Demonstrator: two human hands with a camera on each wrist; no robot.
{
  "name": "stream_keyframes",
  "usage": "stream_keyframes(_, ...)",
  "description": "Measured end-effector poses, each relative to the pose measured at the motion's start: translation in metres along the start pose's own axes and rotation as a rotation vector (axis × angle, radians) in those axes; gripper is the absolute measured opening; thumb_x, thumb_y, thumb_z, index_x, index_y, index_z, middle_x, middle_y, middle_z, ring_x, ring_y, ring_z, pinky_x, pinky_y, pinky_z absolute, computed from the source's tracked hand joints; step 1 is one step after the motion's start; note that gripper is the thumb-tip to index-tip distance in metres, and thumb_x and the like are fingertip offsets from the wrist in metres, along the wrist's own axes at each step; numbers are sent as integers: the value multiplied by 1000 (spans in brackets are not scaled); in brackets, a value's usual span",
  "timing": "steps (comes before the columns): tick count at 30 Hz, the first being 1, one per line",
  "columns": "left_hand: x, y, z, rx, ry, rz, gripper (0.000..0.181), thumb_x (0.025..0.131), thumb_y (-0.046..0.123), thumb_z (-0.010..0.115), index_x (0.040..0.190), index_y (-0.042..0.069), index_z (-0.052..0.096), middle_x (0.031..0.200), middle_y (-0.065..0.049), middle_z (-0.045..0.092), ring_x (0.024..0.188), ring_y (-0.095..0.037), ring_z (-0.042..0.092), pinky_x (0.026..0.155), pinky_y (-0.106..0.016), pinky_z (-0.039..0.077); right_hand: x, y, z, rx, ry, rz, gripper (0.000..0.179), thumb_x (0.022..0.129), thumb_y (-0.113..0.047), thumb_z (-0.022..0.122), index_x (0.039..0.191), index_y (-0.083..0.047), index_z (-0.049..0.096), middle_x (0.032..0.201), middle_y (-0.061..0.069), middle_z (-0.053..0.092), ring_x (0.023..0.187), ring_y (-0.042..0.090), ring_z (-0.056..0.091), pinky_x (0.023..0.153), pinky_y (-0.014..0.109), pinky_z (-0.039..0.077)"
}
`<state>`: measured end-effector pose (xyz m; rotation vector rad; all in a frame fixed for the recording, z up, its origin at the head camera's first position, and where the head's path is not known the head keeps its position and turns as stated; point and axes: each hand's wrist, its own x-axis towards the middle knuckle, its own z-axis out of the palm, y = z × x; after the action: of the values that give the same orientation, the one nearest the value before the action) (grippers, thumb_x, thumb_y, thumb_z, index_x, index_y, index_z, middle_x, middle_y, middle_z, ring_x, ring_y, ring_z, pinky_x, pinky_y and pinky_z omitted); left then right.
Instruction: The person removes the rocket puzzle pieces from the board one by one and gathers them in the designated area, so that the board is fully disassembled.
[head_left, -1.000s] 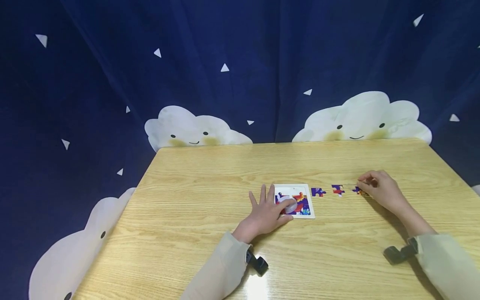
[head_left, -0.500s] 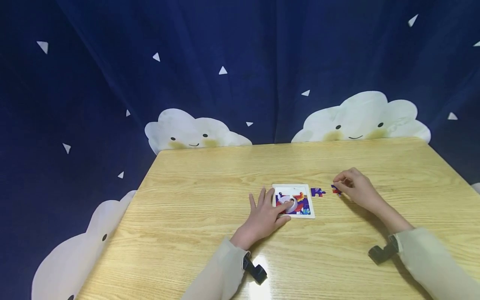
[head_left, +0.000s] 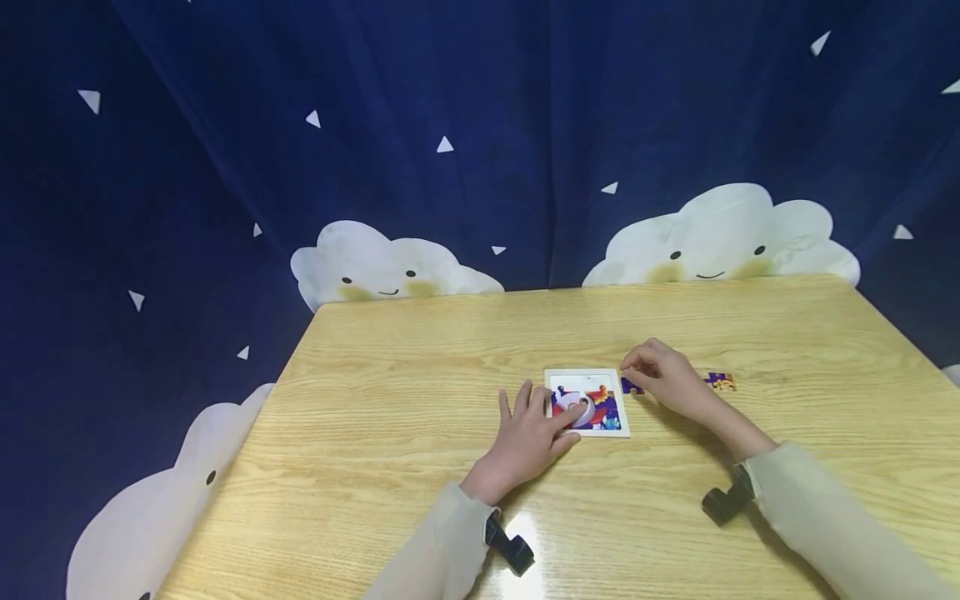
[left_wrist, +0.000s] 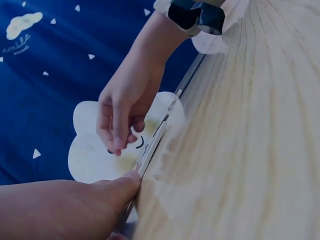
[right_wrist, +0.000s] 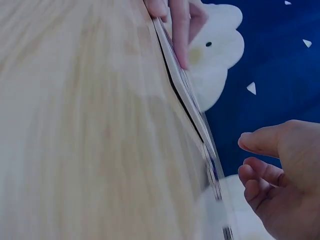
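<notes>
A small jigsaw puzzle sits in a white frame, with purple, red and orange pieces filling its lower part and a white strip bare along the top. My left hand lies spread over its left side, index fingertip on the picture. In the left wrist view the thumb rests at the frame's edge. Just right of the frame, my right hand hovers over a loose purple piece. The right wrist view has its thumb and loosely bent fingers apart, with nothing between them.
Another loose piece, purple and orange, lies to the right of the right hand. The wooden table reaches back to a dark blue curtain with white clouds. A black wrist mount juts from the right sleeve.
My right hand has moved left along the row of loose pieces, from the far one to the one beside the frame. My left hand has stayed on the puzzle.
</notes>
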<state>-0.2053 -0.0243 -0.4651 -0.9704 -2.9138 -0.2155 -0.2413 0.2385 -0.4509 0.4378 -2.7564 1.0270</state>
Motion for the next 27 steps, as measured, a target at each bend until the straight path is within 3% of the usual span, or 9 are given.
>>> stream_keyframes(10,-2,-1,0,-60,1,4,44,102,48,43,145,42,44,145,-15,41,145,-46,28,110,-73,23,25,-20,29,121,-112,-58,9,92,-10,66,100,-8,70,92,6,66,81,10,57,72,20,48)
stream_keyframes(16,-2,-3,3,-63,14,13,44,102,48,44,145,41,44,145,-15,41,145,-46,28,110,-72,23,34,-24,43,198,-202,-43,9,92,-9,66,99,-5,70,92,8,67,77,7,54,68,19,46)
stream_keyframes(27,-8,-11,3,-108,4,26,47,101,49,45,146,37,45,155,-12,34,148,-41,25,114,-69,20,38,-27,45,157,-263,-17,15,93,-8,64,104,-9,74,104,10,67,87,15,55,77,23,45)
